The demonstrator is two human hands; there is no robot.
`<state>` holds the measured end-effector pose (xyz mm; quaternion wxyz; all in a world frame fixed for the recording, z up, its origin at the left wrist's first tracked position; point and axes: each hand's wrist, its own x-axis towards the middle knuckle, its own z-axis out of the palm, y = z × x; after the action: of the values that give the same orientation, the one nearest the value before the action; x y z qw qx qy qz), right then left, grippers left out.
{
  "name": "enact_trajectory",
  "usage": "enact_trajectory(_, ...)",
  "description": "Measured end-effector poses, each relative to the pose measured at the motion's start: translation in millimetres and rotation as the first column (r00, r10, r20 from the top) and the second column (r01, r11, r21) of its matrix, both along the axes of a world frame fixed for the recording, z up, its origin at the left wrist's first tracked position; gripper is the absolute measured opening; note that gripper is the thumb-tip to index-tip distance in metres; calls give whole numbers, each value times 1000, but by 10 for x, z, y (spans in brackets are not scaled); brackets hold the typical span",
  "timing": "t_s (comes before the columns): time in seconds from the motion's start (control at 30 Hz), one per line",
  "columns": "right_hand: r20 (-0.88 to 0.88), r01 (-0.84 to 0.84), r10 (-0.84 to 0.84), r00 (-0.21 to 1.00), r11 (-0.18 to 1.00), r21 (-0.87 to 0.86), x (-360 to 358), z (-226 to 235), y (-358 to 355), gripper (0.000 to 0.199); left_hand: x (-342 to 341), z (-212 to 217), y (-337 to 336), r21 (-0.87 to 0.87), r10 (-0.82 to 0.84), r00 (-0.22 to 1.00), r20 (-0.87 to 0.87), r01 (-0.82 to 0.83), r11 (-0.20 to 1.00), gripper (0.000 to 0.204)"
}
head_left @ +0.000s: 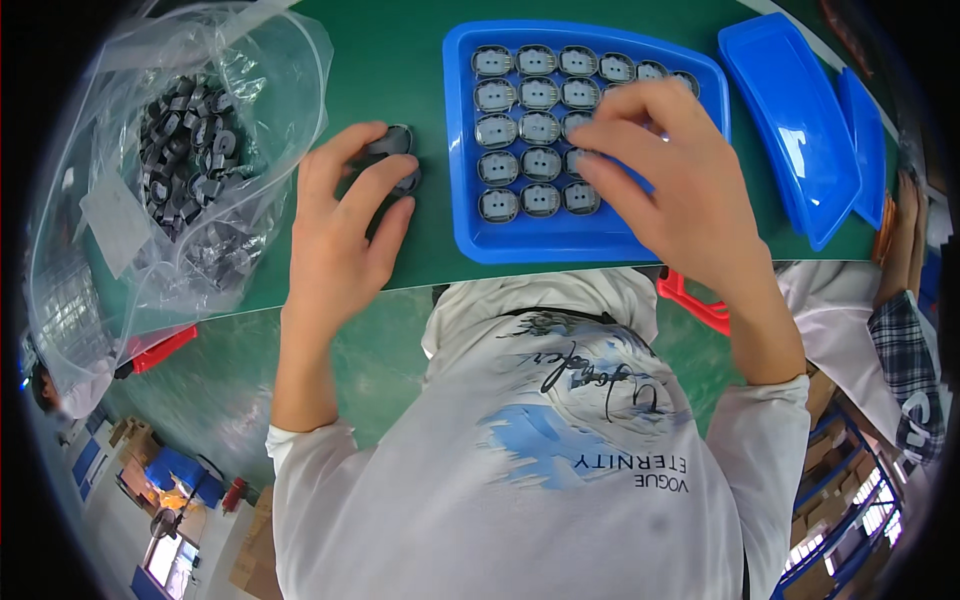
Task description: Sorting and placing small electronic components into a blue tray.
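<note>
Left of the blue tray (470,150), my left hand (345,230) rests on the green table (400,60), its grip closed around a small stack of dark grey round parts (398,150); over the tray's right half my right hand (665,175) hovers with fingers spread, grip open, fingertips touching the seated grey parts (520,165); further left of the tray lies a clear plastic bag (110,200) of loose parts; right of it, two blue lids (800,130).

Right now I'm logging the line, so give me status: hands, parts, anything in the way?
Left hand on small dark parts. Right hand over blue tray, fingers on seated parts. Clear bag far left, nothing blocking.
</note>
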<state>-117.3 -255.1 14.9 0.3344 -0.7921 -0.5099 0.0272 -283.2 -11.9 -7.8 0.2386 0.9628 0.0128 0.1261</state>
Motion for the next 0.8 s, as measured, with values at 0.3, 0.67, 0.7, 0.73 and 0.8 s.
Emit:
enact_trajectory(0.3, 197, -64, 71, 978, 997, -43, 164, -75, 472, 18, -29, -248, -7, -135, 127, 985, 116, -111, 985, 36)
enact_trajectory(0.67, 226, -105, 111, 968, 994, -37, 137, -203, 608, 20, -39, -272, -26, -191, 154, 979, 133, -127, 973, 38)
enact_trajectory(0.7, 226, -106, 112, 968, 994, -40, 131, -218, 611, 20, -44, -277, -21, -188, 155, 978, 137, -128, 974, 38)
enact_trajectory(0.73, 221, -94, 96, 971, 995, -17, 128, -224, 611, 19, -38, -274, -15, -184, 151, 979, 140, -124, 975, 37)
enact_trajectory(0.8, 216, -78, 76, 973, 997, 2, 126, -231, 615, 18, -30, -254, -10, -176, 151, 980, 131, -126, 976, 38)
